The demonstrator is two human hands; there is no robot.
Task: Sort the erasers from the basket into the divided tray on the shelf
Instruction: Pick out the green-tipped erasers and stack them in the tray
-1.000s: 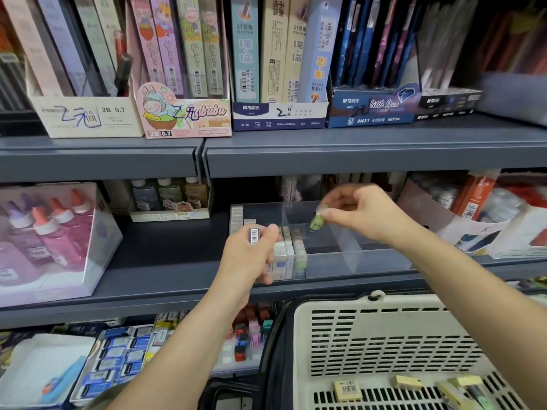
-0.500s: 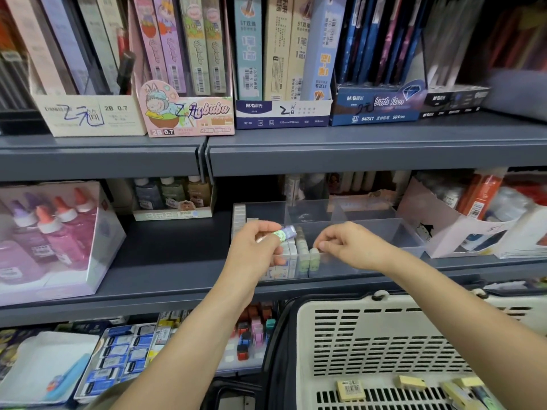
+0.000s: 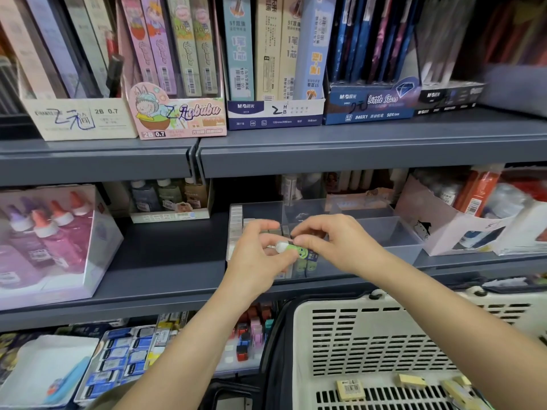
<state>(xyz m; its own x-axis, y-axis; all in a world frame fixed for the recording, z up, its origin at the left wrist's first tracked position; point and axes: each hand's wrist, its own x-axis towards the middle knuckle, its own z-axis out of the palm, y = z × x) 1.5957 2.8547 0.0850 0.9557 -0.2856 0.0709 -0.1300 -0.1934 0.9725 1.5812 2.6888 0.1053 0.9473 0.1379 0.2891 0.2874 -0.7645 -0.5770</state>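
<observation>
A clear divided tray [image 3: 393, 235] sits on the middle shelf, with rows of erasers standing in its left compartments. My left hand [image 3: 257, 255] pinches a green-sleeved eraser [image 3: 288, 248] with a white end, just above the tray's front left part. My right hand [image 3: 328, 244] meets it there, its fingertips touching the eraser's right end. Below at the right stands a cream slotted basket [image 3: 370, 329] with several yellowish erasers [image 3: 349, 389] on its floor.
A pink box of glue bottles [image 3: 50, 241] stands at the left of the shelf. A white box of goods [image 3: 461, 220] is right of the tray. Upper shelf holds pencil-lead display boxes [image 3: 177, 113]. Trays of small stationery [image 3: 124, 359] fill the lower shelf.
My right hand set its green eraser into the tray, then moved left to meet my left hand. My left hand turned its eraser sideways and brought it rightwards over the tray.
</observation>
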